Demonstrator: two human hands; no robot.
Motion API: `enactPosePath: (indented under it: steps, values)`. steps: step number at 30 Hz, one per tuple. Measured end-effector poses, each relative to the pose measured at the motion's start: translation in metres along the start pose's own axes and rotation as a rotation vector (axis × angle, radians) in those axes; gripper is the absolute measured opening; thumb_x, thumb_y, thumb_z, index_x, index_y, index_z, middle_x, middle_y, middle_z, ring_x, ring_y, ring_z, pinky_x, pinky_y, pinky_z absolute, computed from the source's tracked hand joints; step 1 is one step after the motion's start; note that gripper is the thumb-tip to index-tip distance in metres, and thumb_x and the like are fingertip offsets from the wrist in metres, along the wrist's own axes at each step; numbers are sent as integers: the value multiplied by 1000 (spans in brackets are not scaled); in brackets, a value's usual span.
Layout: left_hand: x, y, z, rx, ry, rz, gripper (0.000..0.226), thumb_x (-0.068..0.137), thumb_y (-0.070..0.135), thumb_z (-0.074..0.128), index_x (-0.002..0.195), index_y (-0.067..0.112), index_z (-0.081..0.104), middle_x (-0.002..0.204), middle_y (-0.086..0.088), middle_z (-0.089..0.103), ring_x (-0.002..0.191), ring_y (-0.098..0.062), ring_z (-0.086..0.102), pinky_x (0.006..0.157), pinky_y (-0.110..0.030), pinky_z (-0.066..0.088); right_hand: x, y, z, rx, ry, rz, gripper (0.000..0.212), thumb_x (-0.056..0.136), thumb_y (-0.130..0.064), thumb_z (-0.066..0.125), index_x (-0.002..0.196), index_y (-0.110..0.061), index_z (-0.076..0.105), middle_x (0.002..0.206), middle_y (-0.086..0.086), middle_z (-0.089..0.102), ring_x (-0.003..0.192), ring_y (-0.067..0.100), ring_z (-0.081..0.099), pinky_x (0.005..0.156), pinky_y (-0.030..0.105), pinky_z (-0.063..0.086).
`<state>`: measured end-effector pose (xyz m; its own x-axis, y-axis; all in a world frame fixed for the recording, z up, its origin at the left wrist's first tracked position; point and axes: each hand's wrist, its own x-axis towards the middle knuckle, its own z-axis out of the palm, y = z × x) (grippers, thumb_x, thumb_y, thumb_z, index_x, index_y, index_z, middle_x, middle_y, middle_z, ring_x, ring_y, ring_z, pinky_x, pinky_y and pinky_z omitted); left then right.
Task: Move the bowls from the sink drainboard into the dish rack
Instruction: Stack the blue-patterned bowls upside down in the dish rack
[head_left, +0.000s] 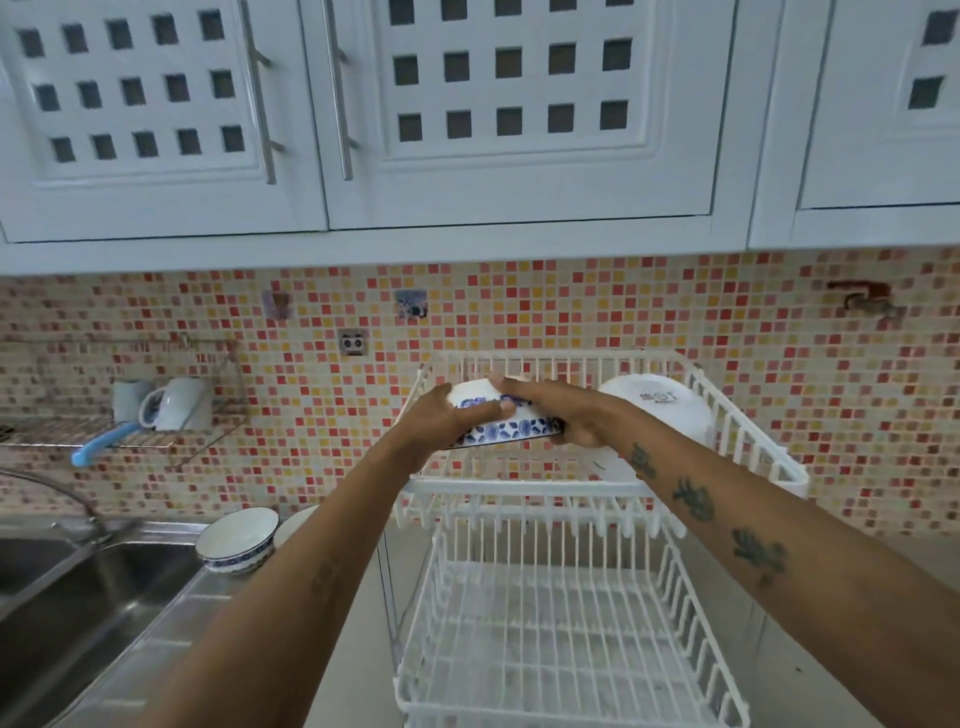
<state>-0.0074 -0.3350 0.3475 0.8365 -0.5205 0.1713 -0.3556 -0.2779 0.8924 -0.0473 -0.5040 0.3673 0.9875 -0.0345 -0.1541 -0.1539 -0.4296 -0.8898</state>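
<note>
Two tiers on the white dish rack (530, 488); I hold the patterned bowl (501, 422) over the upper tier's left front corner. Bowl is inverted, foot up, rim down and tilted towards me. Left hand (441, 415) and right hand (558, 415) clamp opposite sides, fingers wrapped. Two further bowls (236, 540) sit on the drainboard's far edge.

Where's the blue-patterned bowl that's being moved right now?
In the head view it is centre frame: the blue-patterned bowl, upside down, is held between the left hand and right hand over the dish rack's upper tier, left of a white dish.
</note>
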Motion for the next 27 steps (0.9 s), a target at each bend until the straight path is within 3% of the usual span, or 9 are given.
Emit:
enactPosePath:
  steps: [2, 4, 6, 9, 13, 16, 20, 23, 27]
  values:
    - [2, -5, -2, 50, -4, -13, 51, 62, 54, 81, 102, 22, 73, 104, -9, 78, 101, -30, 72, 90, -41, 56, 2, 3, 2, 29, -4, -12, 94, 59, -73, 69, 133, -20, 44, 137, 3, 56, 124, 24, 54, 110, 45, 41]
    - [3, -7, -4, 85, -18, -27, 38, 73, 44, 82, 103, 23, 72, 100, -9, 77, 90, -30, 72, 73, -31, 56, 7, 7, 1, 13, 13, -10, 111, 61, -66, 72, 148, -20, 21, 148, 4, 40, 129, 24, 45, 111, 44, 37]
    - [6, -12, -4, 119, -22, -50, 41, 72, 40, 85, 105, 25, 65, 98, -4, 73, 79, -18, 69, 61, -21, 55, 9, 9, 2, -27, 9, -15, 106, 65, -58, 75, 147, -17, 22, 144, 4, 41, 123, 23, 47, 107, 42, 41]
    - [17, -22, -6, 209, -41, -57, 97, 42, 61, 92, 124, 21, 57, 111, 0, 73, 96, -17, 72, 76, -36, 64, 11, 13, 0, -71, -2, -3, 109, 52, -55, 83, 141, -20, 33, 134, 5, 53, 115, 24, 57, 100, 45, 51]
    - [47, -56, -10, 367, -95, -66, 102, 37, 66, 92, 125, 27, 60, 117, 2, 71, 109, -22, 69, 86, -42, 61, 7, 16, 1, -178, 3, -8, 92, 67, -44, 81, 140, -21, 31, 129, 0, 47, 113, 22, 53, 95, 36, 50]
    - [31, -40, -8, 526, -65, -67, 128, 28, 74, 87, 137, 22, 44, 130, -1, 55, 120, -24, 57, 98, -45, 55, 4, 18, 4, -316, 10, -50, 78, 73, -38, 79, 136, -22, 35, 121, -4, 52, 109, 17, 52, 93, 32, 48]
    - [17, -26, -2, 566, -74, -152, 117, 56, 47, 92, 147, 14, 27, 141, -5, 38, 131, -26, 43, 112, -45, 42, 6, 19, 5, -369, -5, -27, 100, 66, -47, 81, 145, -24, 23, 140, -1, 42, 122, 21, 47, 104, 36, 44]
    - [19, -24, -9, 404, -125, -206, 120, 50, 45, 92, 147, 15, 28, 145, -7, 41, 130, -26, 46, 109, -42, 46, 5, 16, 2, -335, -27, 24, 100, 72, -46, 77, 148, -24, 16, 146, 1, 35, 123, 21, 42, 101, 32, 41]
    - [18, -7, -21, -78, -72, -309, 86, 87, 29, 74, 156, 18, 23, 158, -11, 32, 138, -34, 40, 92, -44, 47, 2, 3, 1, -103, -53, 36, 66, 91, -57, 44, 148, -27, 28, 155, 2, 28, 139, 26, 32, 109, 40, 29]
